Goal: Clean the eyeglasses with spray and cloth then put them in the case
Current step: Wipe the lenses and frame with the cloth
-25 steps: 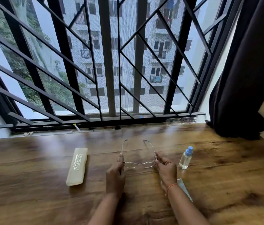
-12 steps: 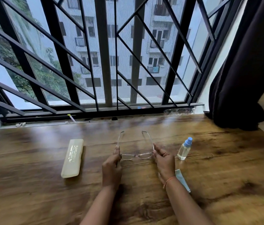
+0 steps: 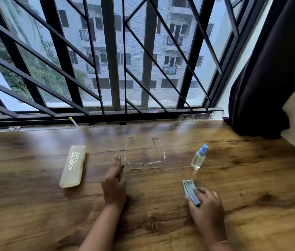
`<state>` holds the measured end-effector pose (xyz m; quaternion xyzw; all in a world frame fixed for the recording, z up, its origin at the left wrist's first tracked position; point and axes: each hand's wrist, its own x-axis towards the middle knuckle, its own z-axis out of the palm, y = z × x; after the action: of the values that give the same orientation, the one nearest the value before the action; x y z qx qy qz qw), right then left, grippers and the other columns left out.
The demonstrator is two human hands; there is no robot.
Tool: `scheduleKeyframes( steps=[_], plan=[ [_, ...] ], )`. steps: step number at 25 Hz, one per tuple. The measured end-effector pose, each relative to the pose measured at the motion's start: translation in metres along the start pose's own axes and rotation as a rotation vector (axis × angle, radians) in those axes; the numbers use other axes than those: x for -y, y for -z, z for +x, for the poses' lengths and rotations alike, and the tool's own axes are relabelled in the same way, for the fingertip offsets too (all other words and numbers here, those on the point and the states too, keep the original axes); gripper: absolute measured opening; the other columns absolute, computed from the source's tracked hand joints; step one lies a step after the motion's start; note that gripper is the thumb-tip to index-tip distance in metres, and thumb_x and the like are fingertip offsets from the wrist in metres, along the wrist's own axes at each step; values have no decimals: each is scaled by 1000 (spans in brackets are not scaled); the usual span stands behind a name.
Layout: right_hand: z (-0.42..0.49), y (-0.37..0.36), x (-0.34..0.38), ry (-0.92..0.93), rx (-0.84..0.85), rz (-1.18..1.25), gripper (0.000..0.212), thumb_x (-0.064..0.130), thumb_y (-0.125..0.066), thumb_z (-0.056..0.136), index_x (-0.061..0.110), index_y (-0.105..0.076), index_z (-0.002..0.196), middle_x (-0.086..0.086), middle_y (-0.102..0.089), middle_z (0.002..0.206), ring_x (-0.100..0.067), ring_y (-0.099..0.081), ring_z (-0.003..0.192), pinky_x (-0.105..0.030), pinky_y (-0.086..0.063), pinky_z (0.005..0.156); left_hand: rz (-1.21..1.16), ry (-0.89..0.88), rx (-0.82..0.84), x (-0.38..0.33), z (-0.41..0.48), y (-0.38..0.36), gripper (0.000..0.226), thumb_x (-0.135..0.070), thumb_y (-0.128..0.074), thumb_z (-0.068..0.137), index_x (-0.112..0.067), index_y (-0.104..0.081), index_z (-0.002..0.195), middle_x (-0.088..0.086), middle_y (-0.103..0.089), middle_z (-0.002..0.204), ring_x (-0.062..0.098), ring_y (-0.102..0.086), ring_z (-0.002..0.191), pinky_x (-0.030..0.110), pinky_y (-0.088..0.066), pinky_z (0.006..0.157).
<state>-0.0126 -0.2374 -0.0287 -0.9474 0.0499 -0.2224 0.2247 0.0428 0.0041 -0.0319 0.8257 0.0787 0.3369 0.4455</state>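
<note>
right grip [image 3: 204,201] off eyeglasses [image 3: 145,164], now pinches cloth [image 3: 188,186] | left grip [image 3: 114,182] spread | case [image 3: 73,165] print blurred

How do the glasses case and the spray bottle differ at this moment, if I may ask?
The glasses case lies flat; the spray bottle stands upright. The case is opaque cream with printed lettering; the bottle is clear with a blue cap. The case sits left of the eyeglasses, the bottle right. Both rest on the wooden table.
</note>
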Motion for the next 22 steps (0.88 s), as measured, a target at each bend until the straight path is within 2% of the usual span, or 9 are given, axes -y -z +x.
scheduleKeyframes(
  steps=[2, 5, 7, 9, 12, 15, 17, 19, 22],
  plan=[
    [-3, -2, -4, -6, 15, 17, 28, -4, -86, 43, 3, -71, 65, -11, -67, 69, -32, -60, 59, -27, -48, 60, 17, 137, -62, -13, -22, 10, 34, 5, -66, 77, 1, -64, 110, 24, -63, 108, 21, -69, 84, 14, -43, 69],
    [7, 9, 5, -188, -2, 252, 19, -9, -80, 53, 4, -72, 63, -7, -67, 63, -17, -60, 54, -18, -40, 58, -201, 619, 13, -45, -66, 11, 23, -7, -73, 76, 1, -71, 98, 14, -72, 84, -12, -58, 60, 1, -40, 59],
    [22, 26, 18, -503, 71, 709, 11, -7, -77, 63, 2, -73, 68, -6, -68, 60, -8, -57, 50, -13, -42, 50, -519, 1034, 194, -78, -76, 3, 26, -15, -76, 70, 8, -69, 82, 12, -69, 62, 4, -60, 52, 19, -51, 56],
    [29, 45, 35, -763, 276, 1221, 8, -9, -73, 64, -4, -71, 70, -12, -67, 58, -12, -55, 45, -17, -44, 42, -781, 1252, 399, -114, -70, 3, 20, -10, -72, 75, 7, -61, 74, 16, -66, 57, 21, -64, 53, 27, -54, 48],
    [28, 68, 57, -754, 407, 1301, 7, -5, -74, 55, -1, -72, 60, -15, -66, 55, -15, -52, 41, -18, -40, 39, -856, 1139, 520, -153, -51, 12, 18, -9, -70, 75, 8, -64, 74, 22, -69, 69, 26, -66, 59, 29, -56, 53],
    [22, 82, 66, -652, 470, 1250, 14, -9, -78, 48, 2, -70, 52, -12, -64, 50, -13, -48, 38, -19, -34, 35, -857, 1055, 482, -172, -43, 20, 11, -2, -65, 71, 6, -67, 64, 24, -68, 69, 26, -65, 53, 31, -55, 46],
    [24, 90, 66, -707, 539, 1329, 21, -7, -81, 37, -1, -67, 51, -15, -63, 51, -17, -47, 36, -19, -32, 33, -875, 1088, 475, -175, -43, 23, 14, 0, -56, 79, 9, -65, 73, 24, -65, 68, 28, -64, 49, 33, -55, 43],
    [28, 96, 63, -819, 581, 1438, 16, 1, -77, 42, 0, -65, 53, -16, -60, 51, -20, -46, 36, -19, -34, 33, -962, 1152, 517, -178, -44, 25, 22, -2, -52, 78, 15, -63, 86, 28, -66, 74, 32, -66, 54, 39, -57, 46],
    [30, 100, 59, -977, 573, 1567, 10, 8, -70, 55, 3, -65, 63, -13, -60, 52, -19, -49, 36, -20, -37, 35, -1068, 1179, 543, -180, -42, 30, 28, -7, -53, 68, 14, -69, 75, 31, -68, 79, 35, -68, 60, 40, -57, 47]
  ],
)
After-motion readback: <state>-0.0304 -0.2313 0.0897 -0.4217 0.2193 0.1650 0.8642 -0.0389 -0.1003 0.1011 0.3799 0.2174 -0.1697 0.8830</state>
